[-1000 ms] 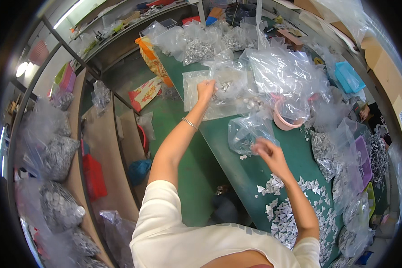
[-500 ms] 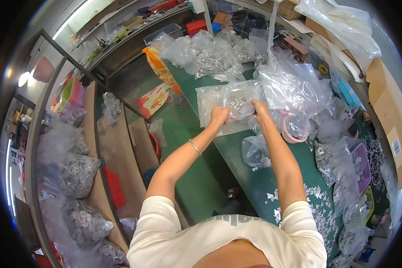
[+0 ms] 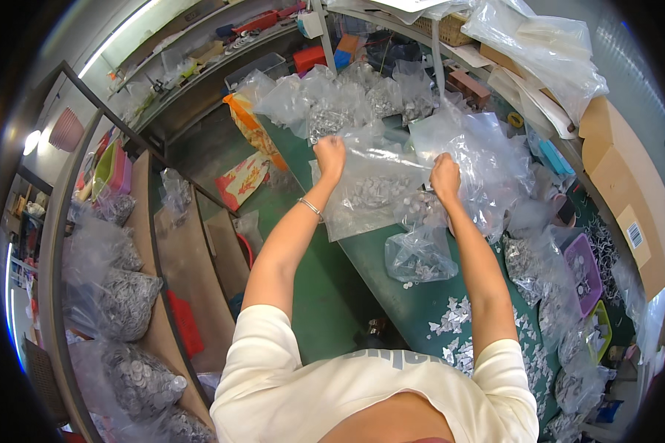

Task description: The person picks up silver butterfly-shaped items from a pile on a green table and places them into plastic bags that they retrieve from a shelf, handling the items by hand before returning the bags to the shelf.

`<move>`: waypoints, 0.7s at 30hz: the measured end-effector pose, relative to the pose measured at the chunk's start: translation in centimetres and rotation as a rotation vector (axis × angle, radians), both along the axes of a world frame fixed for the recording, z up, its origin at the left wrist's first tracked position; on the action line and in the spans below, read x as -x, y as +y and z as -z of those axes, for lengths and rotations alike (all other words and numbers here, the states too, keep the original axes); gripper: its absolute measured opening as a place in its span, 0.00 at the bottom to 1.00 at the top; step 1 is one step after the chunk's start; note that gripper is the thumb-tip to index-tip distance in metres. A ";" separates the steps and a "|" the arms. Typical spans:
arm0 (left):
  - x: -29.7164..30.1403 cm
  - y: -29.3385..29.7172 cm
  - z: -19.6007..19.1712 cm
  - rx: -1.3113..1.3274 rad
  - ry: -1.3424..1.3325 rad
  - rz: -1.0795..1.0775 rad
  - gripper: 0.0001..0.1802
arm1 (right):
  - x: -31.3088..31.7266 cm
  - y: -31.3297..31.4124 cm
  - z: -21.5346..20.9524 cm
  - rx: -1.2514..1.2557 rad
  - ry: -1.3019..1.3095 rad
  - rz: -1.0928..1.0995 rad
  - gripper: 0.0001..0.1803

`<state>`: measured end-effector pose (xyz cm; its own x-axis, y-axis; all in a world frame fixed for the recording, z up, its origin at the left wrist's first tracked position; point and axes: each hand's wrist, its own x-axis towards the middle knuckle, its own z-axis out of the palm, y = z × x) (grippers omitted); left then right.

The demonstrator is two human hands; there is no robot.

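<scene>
A clear plastic bag [image 3: 380, 166] is stretched between my two closed hands, its upper edge pulled nearly straight. Small silvery metal pieces [image 3: 380, 192] show through the plastic below that edge. My left hand [image 3: 330, 156] grips the bag's left corner; my right hand [image 3: 445, 177] grips the right one. Under it, a flat clear plastic sheet or bag [image 3: 340, 221] lies at the table edge. Close to my right forearm sits a smaller clear bag [image 3: 421, 255] with some metal pieces inside. My fingertips are hidden behind my fists.
Loose silvery pieces [image 3: 458, 336] lie on the green table [image 3: 380, 258]. Filled bags [image 3: 332, 111] crowd its far end; a large clear bag [image 3: 480, 170] stands to the right. A purple basket [image 3: 585, 273] is farther right. Shelves [image 3: 177, 258] with bagged parts stand left.
My hands have risen and spread apart, the left moving left and away, pulling the bag's edge taut. The metal pieces now lie lower in the bag, spread wider.
</scene>
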<state>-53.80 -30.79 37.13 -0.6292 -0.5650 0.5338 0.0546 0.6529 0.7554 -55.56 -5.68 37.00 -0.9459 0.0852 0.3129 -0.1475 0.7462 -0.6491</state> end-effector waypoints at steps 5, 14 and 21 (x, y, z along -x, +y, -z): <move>-1.0 -1.4 -2.6 0.096 -0.086 0.063 0.17 | 1.1 0.4 0.0 0.226 -0.165 -0.098 0.16; -2.4 -3.9 -2.5 -0.203 0.001 0.144 0.18 | -0.1 -0.7 -0.8 0.522 -0.011 -0.275 0.16; 0.9 -3.4 -4.2 -0.208 0.055 0.204 0.17 | 2.1 -0.7 -2.4 0.756 -0.078 -0.311 0.16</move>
<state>-54.66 -34.18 41.38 -0.7142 -0.5305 0.4567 0.2138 0.4559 0.8639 -57.67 -6.39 39.36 -0.9777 -0.0230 0.2085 -0.2092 0.0355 -0.9772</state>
